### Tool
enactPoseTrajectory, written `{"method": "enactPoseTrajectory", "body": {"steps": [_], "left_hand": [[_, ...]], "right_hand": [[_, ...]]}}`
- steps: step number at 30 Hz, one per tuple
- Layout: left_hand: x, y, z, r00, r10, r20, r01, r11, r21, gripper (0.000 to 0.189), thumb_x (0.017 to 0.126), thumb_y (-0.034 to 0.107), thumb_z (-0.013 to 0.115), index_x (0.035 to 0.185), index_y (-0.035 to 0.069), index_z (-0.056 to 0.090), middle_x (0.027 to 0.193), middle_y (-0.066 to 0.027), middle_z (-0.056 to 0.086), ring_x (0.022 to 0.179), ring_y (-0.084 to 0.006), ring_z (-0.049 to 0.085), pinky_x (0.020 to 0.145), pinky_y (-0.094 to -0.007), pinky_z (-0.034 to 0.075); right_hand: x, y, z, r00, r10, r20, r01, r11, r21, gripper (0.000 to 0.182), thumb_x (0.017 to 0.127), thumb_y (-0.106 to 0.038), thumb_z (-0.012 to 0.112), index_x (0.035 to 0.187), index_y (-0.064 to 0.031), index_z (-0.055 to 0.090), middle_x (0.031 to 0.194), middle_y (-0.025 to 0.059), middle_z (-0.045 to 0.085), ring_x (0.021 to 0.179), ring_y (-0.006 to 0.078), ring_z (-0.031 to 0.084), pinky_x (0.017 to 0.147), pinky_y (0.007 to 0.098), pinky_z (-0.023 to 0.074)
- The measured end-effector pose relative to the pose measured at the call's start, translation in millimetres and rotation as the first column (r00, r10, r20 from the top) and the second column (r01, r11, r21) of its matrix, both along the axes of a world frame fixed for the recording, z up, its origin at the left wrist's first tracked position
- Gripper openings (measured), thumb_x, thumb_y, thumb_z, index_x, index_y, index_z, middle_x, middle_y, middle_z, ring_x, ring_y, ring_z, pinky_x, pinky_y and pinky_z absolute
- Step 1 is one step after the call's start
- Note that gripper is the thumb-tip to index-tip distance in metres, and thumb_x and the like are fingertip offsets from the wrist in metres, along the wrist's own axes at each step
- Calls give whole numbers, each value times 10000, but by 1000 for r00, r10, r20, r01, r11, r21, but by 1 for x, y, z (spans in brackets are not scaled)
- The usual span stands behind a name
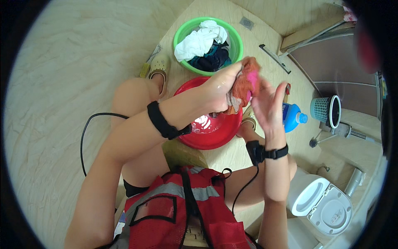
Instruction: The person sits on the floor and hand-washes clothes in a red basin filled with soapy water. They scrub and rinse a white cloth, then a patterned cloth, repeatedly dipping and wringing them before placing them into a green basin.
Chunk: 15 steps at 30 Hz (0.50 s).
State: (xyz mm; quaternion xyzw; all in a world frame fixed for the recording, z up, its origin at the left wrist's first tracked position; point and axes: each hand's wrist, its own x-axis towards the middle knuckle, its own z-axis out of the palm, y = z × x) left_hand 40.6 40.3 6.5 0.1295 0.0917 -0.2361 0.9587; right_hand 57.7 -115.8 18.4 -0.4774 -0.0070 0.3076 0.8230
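My left hand [222, 85] is wrapped around a wet-looking orange cloth [244, 84] with bright pink and greyish patches. It is held up above a red basin [217, 143]. Clear water shines in the part of the basin I can see; my left forearm and the cloth cover the rest. My right hand [270, 104] is beside the cloth's right edge, palm up and thumb spread away. Its fingertips blur against the cloth, so I cannot tell whether they touch it. Past the red basin, a green basin [240, 46] holds a white garment [200, 40] and dark blue cloth [213, 57].
On the right are a blue bottle [290, 118], a lattice wastebasket [320, 109], a toilet brush [313, 142] and a toilet [311, 194] with its lid up. A yellow scrubbing brush [145, 70] lies by my left clog [160, 63]. Cables [82, 140] trail from both wrist straps.
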Motion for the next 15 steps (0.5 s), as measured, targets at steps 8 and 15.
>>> {"method": "enactPoseTrajectory", "body": {"steps": [8,15], "left_hand": [[-5,20,34,988,-82,128,38,948,314,259,892,279,542,971,33,569,868,-59,626,809,-150,611,731,-311,498],[-1,30,10,810,-329,485,-443,199,874,121,829,51,553,914,-17,607,797,-46,632,746,-58,533,674,-238,451]], "right_hand": [[-1,-31,2,919,330,217,-265,922,-284,211,824,-82,618,1015,7,617,944,40,646,846,95,581,792,257,451],[0,-15,17,947,3,322,87,960,-265,252,923,-201,511,1062,-4,584,890,32,635,769,89,579,692,224,464]]}}
